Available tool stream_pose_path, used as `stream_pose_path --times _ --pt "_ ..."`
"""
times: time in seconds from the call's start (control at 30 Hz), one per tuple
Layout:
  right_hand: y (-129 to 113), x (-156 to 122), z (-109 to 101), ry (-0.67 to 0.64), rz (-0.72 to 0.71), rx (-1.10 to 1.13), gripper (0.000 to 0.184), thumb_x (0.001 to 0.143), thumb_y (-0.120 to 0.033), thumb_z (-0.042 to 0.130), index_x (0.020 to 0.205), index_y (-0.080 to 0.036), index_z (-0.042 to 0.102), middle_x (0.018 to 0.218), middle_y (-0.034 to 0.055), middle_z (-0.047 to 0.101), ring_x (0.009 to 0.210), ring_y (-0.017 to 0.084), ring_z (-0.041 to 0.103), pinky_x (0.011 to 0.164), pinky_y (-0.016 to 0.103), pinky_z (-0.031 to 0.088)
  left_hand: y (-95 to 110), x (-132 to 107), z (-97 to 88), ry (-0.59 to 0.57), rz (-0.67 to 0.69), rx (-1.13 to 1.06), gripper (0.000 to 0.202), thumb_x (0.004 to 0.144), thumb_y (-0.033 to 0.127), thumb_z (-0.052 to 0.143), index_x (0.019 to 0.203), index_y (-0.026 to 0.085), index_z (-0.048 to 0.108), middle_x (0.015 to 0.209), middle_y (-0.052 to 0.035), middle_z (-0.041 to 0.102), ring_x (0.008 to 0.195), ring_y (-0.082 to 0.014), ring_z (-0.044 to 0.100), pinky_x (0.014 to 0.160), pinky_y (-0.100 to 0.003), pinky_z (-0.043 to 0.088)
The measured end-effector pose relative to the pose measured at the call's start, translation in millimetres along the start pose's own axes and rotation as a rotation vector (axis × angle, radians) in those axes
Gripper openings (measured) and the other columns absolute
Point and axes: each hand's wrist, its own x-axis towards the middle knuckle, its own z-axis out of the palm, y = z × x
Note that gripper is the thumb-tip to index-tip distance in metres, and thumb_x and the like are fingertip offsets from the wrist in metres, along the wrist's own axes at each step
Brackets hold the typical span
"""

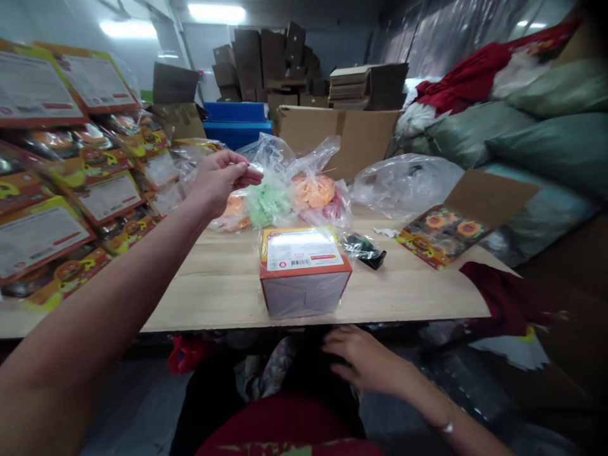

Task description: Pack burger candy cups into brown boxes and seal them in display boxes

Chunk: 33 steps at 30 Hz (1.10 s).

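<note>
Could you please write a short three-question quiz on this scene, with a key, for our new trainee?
1. Which hand reaches out over the table?
2. Fill in: the label on the upper face of the wrapped box is mostly ____ in colour.
3. True or false: the open box with the raised brown flap is to the right of the wrapped box.

Key: 1. The left hand. 2. White. 3. True.

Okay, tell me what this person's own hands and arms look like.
The left hand and the right hand are ungloved, and both forearms show no sleeves. A thin, pale band shows at the right wrist; the left wrist shows none.
</note>
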Motion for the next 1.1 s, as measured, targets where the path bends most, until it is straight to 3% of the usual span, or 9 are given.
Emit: stream_pose_path --times 0.07,0.13,0.2,0.3,0.53,0.7,0.9,1.0,1.1 --pt "-17.0 52.1 -2.9 0.070 -0.226 -0.039 0.018 0.093 -0.018 0.057 0.104 -0.021 0.071 0.113 0.0073 0.072 0.102 0.020 0.066 0.088 0.036 0.053 1.3 -1.3 0.4 0.001 -0.003 0.017 0.009 0.081 0.015 0.064 0.075 0.018 0.058 0.071 -0.0044 0.072 0.068 -0.0183 0.070 0.070 -0.030 0.053" --pt "-19.6 98.0 -4.9 0.189 -0.334 -0.147 0.025 0.096 -0.012 0.053 0.115 -0.017 0.068 0.127 0.0114 0.067 0.115 0.024 0.061 0.093 0.040 0.051 4.6 -3.8 1.4 0.023 -0.012 0.028 0.008 0.083 0.013 0.062 0.078 0.017 0.058 0.072 -0.0049 0.071 0.070 -0.0180 0.070 0.072 -0.030 0.052" --pt "-10.4 131.2 -1.4 0.271 -0.330 -0.236 0.030 0.097 -0.010 0.051 0.124 -0.014 0.064 0.133 0.0144 0.063 0.119 0.027 0.060 0.092 0.043 0.051 9.6 -8.1 2.6 0.041 -0.026 0.033 0.008 0.084 0.010 0.059 0.078 0.016 0.058 0.070 -0.0055 0.070 0.070 -0.0186 0.070 0.074 -0.031 0.052" --pt "9.5 156.8 12.0 0.289 -0.228 -0.259 0.032 0.098 -0.011 0.051 0.129 -0.012 0.060 0.132 0.0158 0.064 0.117 0.027 0.062 0.087 0.041 0.052 18.0 -20.2 2.6 0.016 -0.010 0.062 0.010 0.082 0.007 0.058 0.076 0.015 0.057 0.062 -0.0033 0.066 0.063 -0.0180 0.068 0.071 -0.032 0.052" --pt "17.7 166.0 24.3 0.285 -0.030 -0.196 0.027 0.100 -0.028 0.054 0.122 -0.016 0.065 0.130 0.0109 0.066 0.112 0.025 0.064 0.087 0.037 0.048 22.9 -75.6 -8.8 -0.218 0.063 0.210 0.003 0.080 0.018 0.062 0.079 0.016 0.060 0.069 -0.0023 0.073 0.069 -0.0153 0.070 0.073 -0.028 0.050" --pt "20.2 164.8 23.1 0.286 0.035 -0.204 0.039 0.102 -0.041 0.049 0.128 -0.014 0.063 0.133 0.0132 0.064 0.114 0.026 0.062 0.088 0.038 0.045 7.3 -123.7 -22.7 -0.293 0.020 0.207 0.009 0.085 0.028 0.065 0.083 0.019 0.063 0.082 -0.0040 0.076 0.081 -0.0178 0.071 0.077 -0.029 0.052" --pt "23.0 161.5 29.5 0.318 0.131 -0.256 0.046 0.100 -0.049 0.051 0.122 -0.012 0.068 0.120 0.0166 0.070 0.105 0.028 0.066 0.088 0.041 0.044 -14.3 -170.8 -39.1 -0.461 0.107 0.463 0.017 0.097 0.029 0.055 0.100 0.022 0.069 0.101 -0.0043 0.076 0.094 -0.0180 0.070 0.080 -0.028 0.054" --pt "22.7 161.6 30.1 0.341 0.117 -0.259 0.046 0.099 -0.046 0.054 0.128 -0.012 0.064 0.128 0.0161 0.067 0.111 0.027 0.064 0.090 0.040 0.043 -36.0 -178.6 -42.3 -0.532 0.323 0.600 0.018 0.098 0.021 0.051 0.106 0.023 0.067 0.106 -0.0030 0.075 0.099 -0.0161 0.070 0.099 -0.035 0.049" --pt "25.0 164.6 27.5 0.322 0.119 -0.264 0.042 0.099 -0.042 0.056 0.128 -0.012 0.064 0.131 0.0161 0.065 0.117 0.028 0.061 0.092 0.039 0.042 -83.9 -195.1 -44.5 -0.607 0.610 0.827 0.017 0.097 0.016 0.049 0.093 0.021 0.064 0.090 -0.0003 0.075 0.084 -0.0132 0.071 0.117 -0.045 0.031"
